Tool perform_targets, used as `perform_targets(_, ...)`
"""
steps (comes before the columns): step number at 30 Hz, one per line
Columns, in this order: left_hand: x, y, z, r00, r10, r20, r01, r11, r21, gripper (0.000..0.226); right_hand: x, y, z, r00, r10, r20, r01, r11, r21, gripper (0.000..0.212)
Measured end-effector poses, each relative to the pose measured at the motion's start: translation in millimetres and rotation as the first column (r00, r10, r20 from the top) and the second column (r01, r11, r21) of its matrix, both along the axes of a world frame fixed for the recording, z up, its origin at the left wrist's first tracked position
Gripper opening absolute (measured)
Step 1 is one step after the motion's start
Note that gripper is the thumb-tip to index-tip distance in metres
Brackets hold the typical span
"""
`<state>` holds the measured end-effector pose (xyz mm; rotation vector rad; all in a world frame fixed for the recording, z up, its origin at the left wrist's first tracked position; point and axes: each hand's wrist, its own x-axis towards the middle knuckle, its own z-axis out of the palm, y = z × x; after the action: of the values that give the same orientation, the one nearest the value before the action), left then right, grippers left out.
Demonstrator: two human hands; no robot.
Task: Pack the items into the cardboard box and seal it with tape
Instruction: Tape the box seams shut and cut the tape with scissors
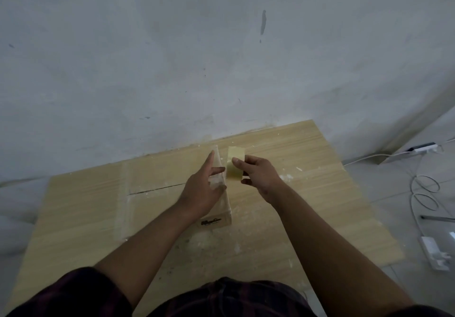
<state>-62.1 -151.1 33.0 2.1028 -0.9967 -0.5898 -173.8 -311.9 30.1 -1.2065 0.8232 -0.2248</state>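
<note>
Cardboard box (226,203): long, narrow, flaps down; lying at centre of frame on the wooden board (307,193), far end pointing toward the wall (221,58).
Left hand (203,189): flat on top of the box, fingers straight and laid along its length, thumb stuck out to the right; pressing, not gripping.
Right hand (262,176): just right of the box, thumb and curled fingers pinching the tape roll (234,166); apart from the left hand by a small gap.
Tape roll: pale yellow, translucent, held up just beside the far half of the box; loose end not made out.
Handling, box: probably light and fairly stiff, but thin walls likely to dent under hard pressure; narrow enough to tip sideways, so best steadied from above with a flat palm or held by the long sides.
Handling, tape: light, sticky and floppy once pulled free, prone to folding on itself; best held by the roll's rim, strip kept taut.
Writing: dark printed mark (211,222) on the near end face of the box, too blurred to read.
Elsewhere: white cables (424,186) on the floor at right of frame.
</note>
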Motion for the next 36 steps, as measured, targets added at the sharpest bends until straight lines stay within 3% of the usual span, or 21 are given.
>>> perform_targets(2, 1.3, -3.8, -10.1, 0.989, -0.125, 0.074, 0.112, 0.981, 0.161, 0.097, 0.2, -13.1, -9.3, 0.997, -0.021, -0.074, 0.013, 0.995, -0.1, 0.017)
perform_targets(5, 2.8, 5.4, -25.9, 0.919, -0.369, 0.139, 0.287, 0.869, 0.404, 0.117, 4.2, -27.8, -30.2, 0.98, -0.046, -0.191, 0.003, 0.975, -0.223, 0.033)
perform_targets(9, 3.2, 15.2, -51.0, 0.823, -0.511, 0.248, 0.294, 0.757, 0.583, 0.141, 10.5, -47.3, -64.7, 0.918, -0.005, -0.397, -0.185, 0.879, -0.439, 0.038)
perform_targets(13, 3.1, 12.9, -47.5, 0.877, -0.445, 0.183, 0.295, 0.798, 0.526, 0.121, 21.1, -59.2, -89.0, 0.83, 0.041, -0.556, -0.397, 0.744, -0.538, 0.037)
perform_targets(18, 4.0, 11.7, -43.3, 0.926, -0.364, 0.103, 0.272, 0.83, 0.487, 0.117, 40.1, -62.2, -107.6, 0.726, 0.126, -0.676, -0.601, 0.594, -0.535, 0.023)
perform_targets(22, 4.2, 10.7, -45.1, 0.947, -0.317, 0.059, 0.257, 0.853, 0.454, 0.12, 50.7, -59.2, -120.5, 0.663, 0.129, -0.737, -0.671, 0.539, -0.509, 0.02)
perform_targets(26, 6.4, 9.4, -48.8, 0.954, -0.296, 0.043, 0.249, 0.864, 0.437, 0.123, 54.4, -51.7, -130.6, 0.622, 0.127, -0.772, -0.697, 0.538, -0.474, 0.038)
perform_targets(31, 7.7, 10.6, -50.2, 0.957, -0.289, 0.031, 0.251, 0.874, 0.415, 0.124, 57.8, -50.0, -125.0, 0.701, 0.192, -0.687, -0.66, 0.539, -0.523, 0.021)
perform_targets(36, 11.9, 12.5, -42.8, 0.945, -0.325, 0.034, 0.284, 0.868, 0.408, 0.119, 59.3, -32.7, -92.3, 0.903, 0.094, -0.419, -0.361, 0.696, -0.621, 0.017)
